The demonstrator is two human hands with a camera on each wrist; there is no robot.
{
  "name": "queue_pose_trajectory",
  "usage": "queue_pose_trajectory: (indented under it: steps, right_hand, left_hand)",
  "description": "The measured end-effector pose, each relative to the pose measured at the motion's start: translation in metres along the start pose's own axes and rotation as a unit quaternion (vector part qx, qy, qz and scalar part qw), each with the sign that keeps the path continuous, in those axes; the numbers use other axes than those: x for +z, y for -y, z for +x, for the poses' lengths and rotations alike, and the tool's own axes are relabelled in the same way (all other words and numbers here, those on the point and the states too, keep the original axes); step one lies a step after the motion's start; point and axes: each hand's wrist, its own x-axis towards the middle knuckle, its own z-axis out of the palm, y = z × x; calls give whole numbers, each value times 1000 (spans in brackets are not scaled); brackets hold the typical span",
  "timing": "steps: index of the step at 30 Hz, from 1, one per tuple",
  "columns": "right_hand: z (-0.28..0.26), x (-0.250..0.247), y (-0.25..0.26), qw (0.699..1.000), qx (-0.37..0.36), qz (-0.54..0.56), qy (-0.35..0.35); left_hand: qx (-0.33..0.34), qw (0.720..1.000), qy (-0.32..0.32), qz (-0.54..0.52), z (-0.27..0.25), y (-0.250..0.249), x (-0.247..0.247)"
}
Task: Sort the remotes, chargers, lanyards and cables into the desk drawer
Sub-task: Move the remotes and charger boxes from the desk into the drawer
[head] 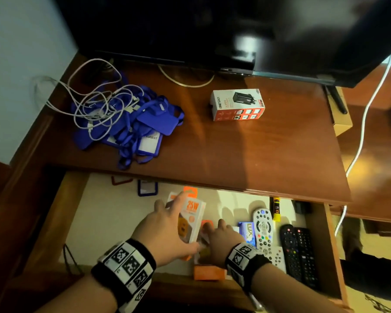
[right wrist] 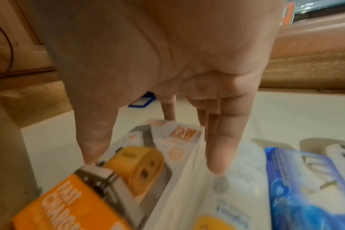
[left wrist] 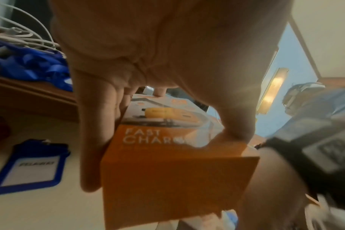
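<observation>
In the open drawer (head: 332, 256) my left hand (head: 178, 222) (left wrist: 163, 155) grips a white-and-orange 25W fast charger box (head: 193, 211) (left wrist: 167, 171), thumb on one side and fingers on the other, tilted up off the drawer floor. My right hand (head: 217, 233) (right wrist: 152, 163) lies beside it with straight fingers on a second charger pack (head: 209, 273) (right wrist: 226, 194). A white remote (head: 263, 229) and two black remotes (head: 298, 251) lie at the drawer's right. On the desk top sit tangled white cables (head: 95, 102), blue lanyards (head: 145, 123) and a ONESAM charger box (head: 237, 105).
A blue badge holder (head: 147, 187) (left wrist: 29, 168), a LUX soap pack (head: 247, 232) (right wrist: 305, 186) and a yellow glue stick (head: 276, 208) also lie in the drawer. A TV (head: 212, 30) stands at the desk's back. A white cord (head: 363, 123) hangs at the right.
</observation>
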Motion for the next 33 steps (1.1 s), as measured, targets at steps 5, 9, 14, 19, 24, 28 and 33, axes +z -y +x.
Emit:
queue_pose_trajectory:
  steps: [5, 9, 14, 19, 24, 28, 33]
  right_hand:
    - [-34, -66, -26, 999, 0, 26, 45]
    - [-55, -165, -48, 992, -25, 114, -48]
    - [2, -264, -79, 927, -6, 114, -358]
    - [68, -289, -94, 959, 93, -18, -266]
    - [76, -259, -86, 967, 110, -29, -226]
    - [49, -231, -78, 949, 94, -59, -296]
    - [34, -189, -84, 945, 49, -29, -323]
  left_hand:
    - [-35, 994, 76, 69, 7, 9, 22]
    - [-47, 990, 91, 102, 24, 7, 45]
    - [-80, 984, 118, 105, 44, 3, 70]
    - [-126, 974, 155, 105, 48, 8, 80]
    - [-123, 976, 155, 89, 44, 13, 94]
    - [-58, 978, 172, 103, 44, 8, 92]
    - [-35, 980, 166, 108, 48, 6, 89]
